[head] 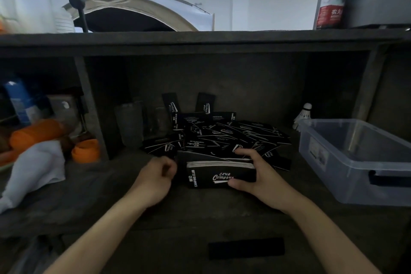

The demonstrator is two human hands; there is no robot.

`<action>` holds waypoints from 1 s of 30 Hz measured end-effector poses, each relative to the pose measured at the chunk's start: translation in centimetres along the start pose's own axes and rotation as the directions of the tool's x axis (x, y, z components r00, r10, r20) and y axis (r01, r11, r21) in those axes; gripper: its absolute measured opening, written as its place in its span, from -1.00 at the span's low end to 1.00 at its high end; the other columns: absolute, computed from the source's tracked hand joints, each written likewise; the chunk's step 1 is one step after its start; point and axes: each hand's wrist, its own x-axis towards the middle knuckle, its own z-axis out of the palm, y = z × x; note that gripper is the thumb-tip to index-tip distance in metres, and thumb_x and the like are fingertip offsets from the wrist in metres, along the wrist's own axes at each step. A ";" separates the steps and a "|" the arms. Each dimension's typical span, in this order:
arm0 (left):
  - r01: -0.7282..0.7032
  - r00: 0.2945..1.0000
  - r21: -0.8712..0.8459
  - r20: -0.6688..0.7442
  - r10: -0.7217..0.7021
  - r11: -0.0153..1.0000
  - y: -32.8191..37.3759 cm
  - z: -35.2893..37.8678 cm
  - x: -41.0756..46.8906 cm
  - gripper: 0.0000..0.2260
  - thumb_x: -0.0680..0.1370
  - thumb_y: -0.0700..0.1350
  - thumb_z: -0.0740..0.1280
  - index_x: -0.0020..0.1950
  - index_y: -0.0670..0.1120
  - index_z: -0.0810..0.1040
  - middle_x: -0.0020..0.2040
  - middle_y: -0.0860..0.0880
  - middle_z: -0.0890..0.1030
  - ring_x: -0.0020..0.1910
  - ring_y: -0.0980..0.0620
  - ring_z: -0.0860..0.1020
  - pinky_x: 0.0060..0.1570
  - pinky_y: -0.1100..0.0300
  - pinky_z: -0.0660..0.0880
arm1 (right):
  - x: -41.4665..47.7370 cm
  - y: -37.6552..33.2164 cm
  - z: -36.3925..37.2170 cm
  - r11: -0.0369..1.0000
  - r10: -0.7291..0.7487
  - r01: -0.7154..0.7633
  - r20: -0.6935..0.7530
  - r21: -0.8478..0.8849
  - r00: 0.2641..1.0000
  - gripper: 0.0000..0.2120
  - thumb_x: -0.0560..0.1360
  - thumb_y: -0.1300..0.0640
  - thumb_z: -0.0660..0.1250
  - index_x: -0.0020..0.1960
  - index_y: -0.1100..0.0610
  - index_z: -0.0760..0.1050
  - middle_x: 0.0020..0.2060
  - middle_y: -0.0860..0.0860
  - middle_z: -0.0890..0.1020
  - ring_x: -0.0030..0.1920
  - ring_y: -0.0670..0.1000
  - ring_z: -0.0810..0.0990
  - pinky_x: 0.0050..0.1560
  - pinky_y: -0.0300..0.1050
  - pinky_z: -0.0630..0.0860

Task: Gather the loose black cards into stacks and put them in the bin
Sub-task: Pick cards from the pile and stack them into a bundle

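A heap of loose black cards with white print lies on the dark shelf surface in the middle. In front of it my right hand grips a squared stack of black cards by its right end, thumb below and fingers over the top. My left hand sits just left of the stack with its fingers curled, blurred; I cannot tell whether it holds a card. The clear plastic bin stands at the right, with nothing visible inside it.
Two cards lean upright against the back wall. Clear cups stand left of the heap. Orange cups and white cloth fill the left side. A shuttlecock sits behind the bin. A black strip lies near the front edge.
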 end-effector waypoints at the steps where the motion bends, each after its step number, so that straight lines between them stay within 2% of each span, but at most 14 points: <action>1: -0.025 0.999 -0.038 -0.022 0.024 0.999 0.3 -0.1 -0.3 -0.86 0.66 -0.12 0.24 0.03 0.12 0.52 0.06 0.08 0.56 0.08 0.12 0.53 -0.05 0.30 0.35 | 0.0 0.0 0.0 1.000 0.002 -0.002 -0.003 0.004 1.000 -0.33 0.43 0.04 0.58 0.41 -0.17 0.31 0.20 -0.16 0.59 0.20 -0.26 0.57 0.35 -0.24 0.48; 4: -0.238 0.961 -0.291 -0.208 0.181 0.927 2.8 0.1 -1.7 -0.76 0.67 0.11 0.15 0.25 0.12 0.52 0.13 0.22 0.54 0.10 0.33 0.47 0.03 0.43 0.33 | -0.1 -0.1 0.0 1.000 0.010 -0.010 0.004 0.000 1.000 -0.35 0.42 0.04 0.58 0.39 -0.16 0.33 0.20 -0.17 0.58 0.19 -0.27 0.56 0.28 -0.34 0.47; 6: -0.283 0.959 -0.287 -0.118 0.259 0.915 4.2 1.4 -1.9 -0.64 0.66 0.19 0.10 0.27 0.10 0.58 0.15 0.23 0.57 0.14 0.30 0.49 0.12 0.37 0.37 | -0.1 -0.2 0.0 1.000 0.014 -0.014 0.012 -0.007 1.000 -0.34 0.41 0.01 0.59 0.38 -0.16 0.34 0.20 -0.19 0.57 0.21 -0.26 0.55 0.29 -0.31 0.46; 7: -0.271 0.963 -0.236 -0.060 0.264 0.933 4.4 2.4 -1.9 -0.65 0.67 0.16 0.13 0.21 0.07 0.63 0.11 0.21 0.60 0.13 0.26 0.53 0.13 0.32 0.41 | -0.2 -0.2 -0.1 1.000 0.018 -0.018 0.014 -0.003 1.000 -0.35 0.40 -0.02 0.59 0.38 -0.17 0.34 0.20 -0.20 0.57 0.21 -0.26 0.55 0.29 -0.30 0.47; 9: -0.243 0.970 -0.213 -0.074 0.232 0.946 4.3 4.1 -1.5 -0.78 0.66 0.04 0.25 0.10 0.03 0.67 0.05 0.14 0.64 0.08 0.18 0.59 0.16 0.19 0.50 | -0.2 -0.6 -0.2 0.999 0.040 -0.040 0.027 0.013 0.999 -0.38 0.41 -0.13 0.54 0.38 -0.18 0.35 0.19 -0.23 0.57 0.18 -0.30 0.56 0.23 -0.36 0.49; 11: -0.208 0.975 -0.299 -0.141 0.172 0.931 4.1 4.7 -1.7 -0.91 0.61 -0.03 0.34 0.03 0.06 0.65 0.03 0.14 0.63 0.06 0.19 0.58 0.17 0.15 0.53 | -0.4 -0.9 -0.3 0.997 0.063 -0.064 0.037 0.034 0.997 -0.42 0.43 -0.27 0.40 0.39 -0.17 0.35 0.20 -0.24 0.56 0.21 -0.31 0.54 0.22 -0.39 0.45; 13: -0.120 0.991 -0.401 -0.102 0.086 0.908 4.0 4.9 -1.8 -0.95 0.58 -0.02 0.37 0.00 0.12 0.62 0.08 0.14 0.60 0.08 0.20 0.56 0.21 0.10 0.53 | -0.6 -0.9 -0.5 0.993 0.090 -0.091 0.020 0.079 0.996 -0.43 0.45 -0.36 0.26 0.39 -0.18 0.36 0.26 -0.26 0.52 0.29 -0.26 0.47 0.29 -0.29 0.39; 15: -0.048 0.998 -0.490 -0.059 0.022 0.871 3.9 5.2 -1.8 -0.93 0.55 0.03 0.39 0.02 0.16 0.61 0.15 0.11 0.58 0.15 0.14 0.55 0.26 0.03 0.51 | -0.6 -0.9 -0.6 0.975 0.138 -0.134 -0.014 0.176 0.990 -0.53 0.51 -0.35 0.18 0.34 -0.21 0.42 0.25 -0.25 0.52 0.26 -0.27 0.45 0.20 -0.28 0.37; 17: -0.033 0.998 -0.510 -0.059 0.004 0.859 4.1 5.2 -1.9 -0.90 0.55 0.04 0.38 0.05 0.15 0.61 0.17 0.10 0.57 0.17 0.13 0.54 0.23 0.08 0.51 | -0.4 -0.8 -0.3 0.964 0.168 -0.155 -0.045 0.214 0.985 -0.68 0.60 -0.26 0.20 0.29 -0.19 0.46 0.18 -0.20 0.58 0.23 -0.21 0.52 0.16 -0.28 0.40; 19: -0.025 0.999 -0.511 -0.047 0.001 0.859 4.3 5.2 -2.0 -0.91 0.60 0.00 0.34 0.07 0.10 0.61 0.12 0.11 0.60 0.11 0.17 0.55 0.05 0.26 0.50 | -0.1 -0.4 0.1 0.970 0.172 -0.157 -0.066 0.186 0.983 -0.75 0.63 -0.18 0.22 0.28 -0.17 0.47 0.14 -0.15 0.60 0.24 -0.14 0.54 0.22 -0.23 0.41; 23: -0.023 0.999 -0.510 -0.032 0.008 0.860 4.3 5.1 -1.9 -0.86 0.64 -0.03 0.27 0.06 0.08 0.62 0.04 0.10 0.64 0.06 0.16 0.58 0.04 0.23 0.48 | -0.3 -0.6 0.0 0.970 0.161 -0.159 0.005 0.185 0.987 -0.63 0.61 -0.30 0.09 0.33 -0.20 0.40 0.18 -0.26 0.54 0.21 -0.28 0.47 0.16 -0.30 0.35; 25: -0.020 1.000 -0.525 -0.028 0.006 0.851 4.2 5.1 -1.7 -0.86 0.64 -0.03 0.27 0.05 0.07 0.63 0.02 0.08 0.65 0.03 0.14 0.60 0.06 0.18 0.53 | -0.7 -0.9 -0.4 0.974 0.137 -0.145 0.057 0.176 0.989 -0.50 0.51 -0.33 0.20 0.39 -0.20 0.32 0.20 -0.31 0.50 0.16 -0.34 0.48 0.12 -0.39 0.36; 27: -0.029 0.999 -0.554 -0.053 -0.001 0.832 4.2 5.3 -1.7 -0.88 0.63 -0.02 0.30 0.03 0.05 0.64 -0.02 0.05 0.67 0.00 0.09 0.63 0.06 0.11 0.57 | -1.0 -0.7 -0.6 0.980 0.117 -0.124 0.054 0.156 0.992 -0.36 0.42 -0.19 0.44 0.41 -0.18 0.27 0.17 -0.25 0.57 0.11 -0.35 0.58 0.08 -0.47 0.44; 30: -0.018 0.997 -0.577 -0.075 -0.030 0.817 4.0 5.7 -1.3 -0.91 0.63 -0.05 0.29 0.04 0.07 0.60 0.00 0.03 0.64 0.04 0.03 0.62 0.05 0.07 0.56 | -0.8 -0.2 -0.6 0.989 0.118 -0.118 -0.002 0.091 0.993 -0.27 0.38 -0.06 0.56 0.44 -0.08 0.29 0.15 -0.16 0.64 0.12 -0.30 0.62 0.17 -0.35 0.53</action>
